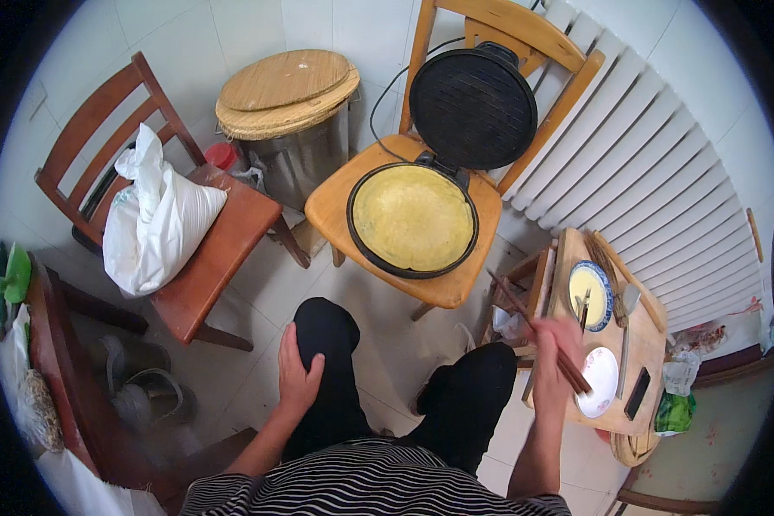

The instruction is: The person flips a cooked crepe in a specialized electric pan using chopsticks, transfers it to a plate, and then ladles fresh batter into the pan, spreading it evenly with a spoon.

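Observation:
My right hand (551,348) grips a pair of brown chopsticks (574,373) beside the small wooden table. Before me, an electric griddle (355,242) rests on the light wooden chair with its black ridged lid (474,106) raised. A round yellow pancake (416,216) fills most of its lower plate. My left hand (298,367) lies on my left knee, fingers spread, holding nothing. Right of the chopsticks is a white floral plate (597,380). Behind it stands a blue-rimmed dish (609,303) of pale yellow liquid, with a utensil in it.
The wooden table (642,342) also bears a straw brush (603,258), a rolling pin (632,277) and a dark flat object (637,393). A white sack (161,226) sits on the reddish chair (245,213). Behind are a lidded metal pot (303,158) and a radiator (645,142).

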### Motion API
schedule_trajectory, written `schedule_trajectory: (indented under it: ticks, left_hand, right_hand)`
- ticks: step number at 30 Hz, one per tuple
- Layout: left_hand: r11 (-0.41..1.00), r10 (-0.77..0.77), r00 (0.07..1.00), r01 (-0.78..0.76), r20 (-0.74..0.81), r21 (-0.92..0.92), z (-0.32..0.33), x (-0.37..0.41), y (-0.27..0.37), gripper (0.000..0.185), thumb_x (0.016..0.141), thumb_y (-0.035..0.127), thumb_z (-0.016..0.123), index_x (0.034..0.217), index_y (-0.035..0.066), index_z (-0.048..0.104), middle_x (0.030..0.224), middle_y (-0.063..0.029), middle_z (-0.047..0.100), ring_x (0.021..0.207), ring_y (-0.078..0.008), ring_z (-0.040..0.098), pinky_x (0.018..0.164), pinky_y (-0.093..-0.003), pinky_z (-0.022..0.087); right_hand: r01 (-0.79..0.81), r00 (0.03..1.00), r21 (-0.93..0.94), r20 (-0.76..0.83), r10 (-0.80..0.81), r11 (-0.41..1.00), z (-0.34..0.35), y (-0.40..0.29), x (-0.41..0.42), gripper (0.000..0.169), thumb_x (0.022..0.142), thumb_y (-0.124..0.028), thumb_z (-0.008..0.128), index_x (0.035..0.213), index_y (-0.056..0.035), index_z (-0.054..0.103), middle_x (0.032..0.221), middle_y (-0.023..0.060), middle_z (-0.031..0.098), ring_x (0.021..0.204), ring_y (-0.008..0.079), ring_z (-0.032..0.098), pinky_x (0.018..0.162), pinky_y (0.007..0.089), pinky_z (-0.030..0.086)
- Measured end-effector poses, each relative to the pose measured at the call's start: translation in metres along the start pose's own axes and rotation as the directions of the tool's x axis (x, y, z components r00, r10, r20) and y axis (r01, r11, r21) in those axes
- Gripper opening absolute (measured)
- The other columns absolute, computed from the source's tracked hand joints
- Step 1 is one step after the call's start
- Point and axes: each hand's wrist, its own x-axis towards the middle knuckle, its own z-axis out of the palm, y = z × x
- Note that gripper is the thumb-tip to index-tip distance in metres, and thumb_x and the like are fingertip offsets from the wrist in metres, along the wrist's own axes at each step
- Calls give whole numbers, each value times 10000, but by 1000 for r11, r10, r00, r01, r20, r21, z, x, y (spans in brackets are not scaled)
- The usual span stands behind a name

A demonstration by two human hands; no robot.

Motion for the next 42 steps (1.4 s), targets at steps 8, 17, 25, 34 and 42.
schedule_trajectory:
  ticks: [8, 17, 25, 34, 42]
  left_hand:
    - [1000, -12, 995, 12, -103, 1, -16, -15, -19, 752, 762, 149, 615, 1379, -45, 231, 1352, -268, 338, 1257, -398, 343, 1062, -419, 272]
    - [997, -62, 993, 58, -100, -42, -25, -5, -36, 706, 798, 185, 600, 1371, -38, 255, 1349, -261, 348, 1241, -393, 361, 1044, -416, 293]
    - [973, 81, 978, -36, -190, 230, -27, 40, -10, 670, 762, 202, 647, 1345, 45, 357, 1424, -203, 278, 1302, -364, 289, 1019, -487, 273]
    - [868, 442, 897, -428, 2, 253, 10, 137, 70, 605, 693, 201, 710, 1250, 165, 475, 1375, -98, 374, 1311, -324, 292, 963, -591, 263]
    - [681, 570, 733, -674, 372, 285, 94, 220, 98, 367, 729, 232, 671, 1082, 166, 598, 1168, -50, 570, 1134, -253, 495, 898, -552, 365]
  right_hand:
    - [-336, 918, 273, 310, 248, 901, 93, 15, 50, 209, 900, -193, 554, 877, 7, 612, 830, 64, 634, 771, 133, 628, 643, 247, 475]
    - [-417, 846, 217, 448, 290, 882, 112, 15, 61, 155, 902, -174, 548, 923, -28, 595, 825, 44, 641, 750, 110, 633, 618, 244, 482]
    - [-383, 865, 258, 436, 247, 887, 131, 27, 56, 118, 893, -125, 543, 914, -18, 589, 794, 42, 629, 744, 111, 613, 634, 226, 473]
    - [-21, 975, 177, 221, -19, 984, 144, 38, 10, 142, 877, -42, 561, 1003, -1, 611, 882, 111, 661, 792, 137, 631, 708, 249, 489]
    - [-243, 965, 342, 181, 190, 908, 139, 43, 44, 162, 915, -103, 512, 1005, 1, 598, 899, 93, 659, 843, 149, 643, 732, 257, 503]
